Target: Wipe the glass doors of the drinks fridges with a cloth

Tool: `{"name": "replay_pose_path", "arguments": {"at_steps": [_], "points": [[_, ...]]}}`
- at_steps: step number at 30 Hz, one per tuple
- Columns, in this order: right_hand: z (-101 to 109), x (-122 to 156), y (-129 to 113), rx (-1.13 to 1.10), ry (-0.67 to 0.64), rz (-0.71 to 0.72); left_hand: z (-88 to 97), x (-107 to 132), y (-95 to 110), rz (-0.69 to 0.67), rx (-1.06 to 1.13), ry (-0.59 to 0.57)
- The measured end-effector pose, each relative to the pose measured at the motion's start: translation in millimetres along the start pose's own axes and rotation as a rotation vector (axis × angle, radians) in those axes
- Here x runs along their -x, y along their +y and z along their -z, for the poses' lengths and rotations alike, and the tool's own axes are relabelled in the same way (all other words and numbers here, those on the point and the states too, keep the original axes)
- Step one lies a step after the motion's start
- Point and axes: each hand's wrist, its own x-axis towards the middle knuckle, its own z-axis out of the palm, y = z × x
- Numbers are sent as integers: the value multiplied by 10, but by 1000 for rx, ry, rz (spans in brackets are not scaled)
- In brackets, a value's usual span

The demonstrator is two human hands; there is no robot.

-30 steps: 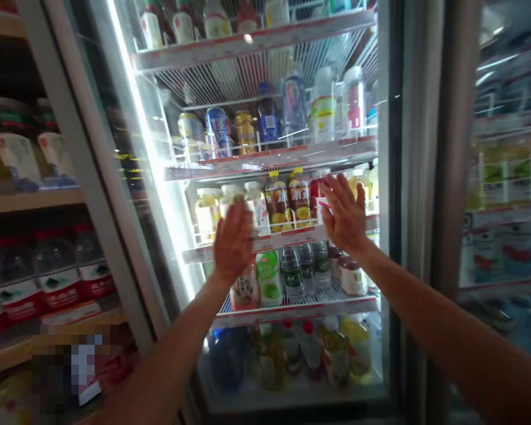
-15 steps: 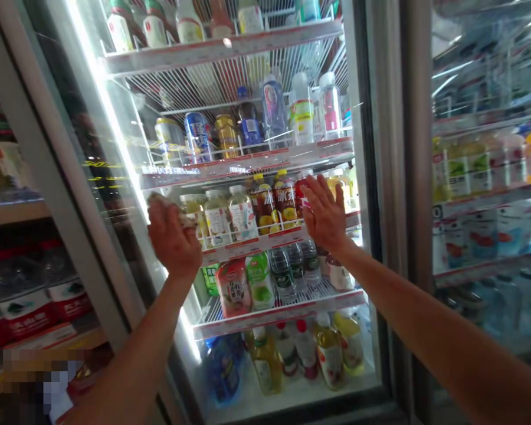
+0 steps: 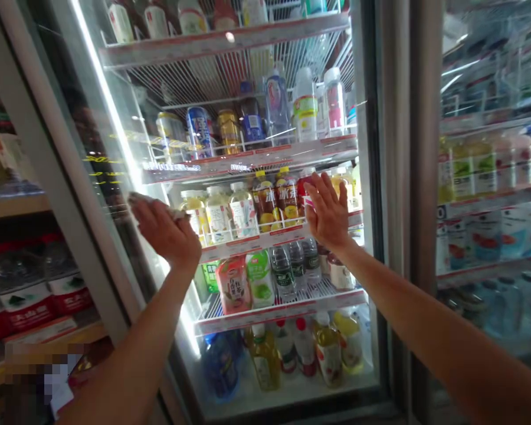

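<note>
Two hands press an upright glass fridge door (image 3: 374, 147): left hand (image 3: 166, 233) holds a pale cloth (image 3: 137, 199) against it, right hand (image 3: 330, 212) flat, fingers spread upward. Bottles (image 3: 287, 198) behind carry Chinese lettering.

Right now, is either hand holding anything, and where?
Left hand seems to pin a cloth under its palm on the glass door; right hand holds nothing.

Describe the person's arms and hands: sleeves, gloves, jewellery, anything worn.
Both arms are bare as far as the picture shows: no sleeve on the left forearm or the right forearm. The left hand and right hand wear no gloves. No watch, bracelet or strap shows at either wrist. No ring is visible on the fingers, though the picture is somewhat blurred.
</note>
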Motion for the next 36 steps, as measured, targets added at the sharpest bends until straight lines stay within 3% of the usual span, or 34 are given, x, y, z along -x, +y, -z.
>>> {"name": "replay_pose_path", "arguments": {"at_steps": [3,5,6,9,11,15,17,19,21,23,24,25,28,30,31,34,36], "points": [[14,0,8,-4,-4,8,-62,121,139,-272,33,-204],[21,-1,18,-5,-23,14,-75,154,182,-414,50,-265],[21,-2,21,0,-30,12,-68,139,173,-399,42,-242],[10,-5,10,29,-28,2,-50,37,158,-141,-14,-84],[4,-4,-1,39,-20,1,-87,19,294,-97,-13,-89],[11,1,9,31,-11,20,-223,155,725,-450,79,-325],[16,4,21,28,-8,36,-225,168,733,-558,91,-360],[12,5,24,31,-1,41,-173,86,564,-499,68,-300],[3,5,15,35,6,39,-115,-33,376,-269,17,-157],[-6,4,3,35,9,36,-101,-92,343,-49,-30,-59],[-8,4,1,34,11,35,-117,-80,402,-24,-28,-73],[-9,5,3,33,13,33,-145,-42,497,-78,-3,-132],[-6,8,26,25,12,41,-232,116,770,-428,102,-329],[-7,11,43,20,9,52,-229,160,760,-532,122,-345],[-11,12,47,20,11,54,-207,155,692,-512,112,-315],[-24,15,35,24,15,50,-128,101,457,-281,51,-167],[-26,14,20,25,14,37,-128,104,448,-215,37,-144]]}}
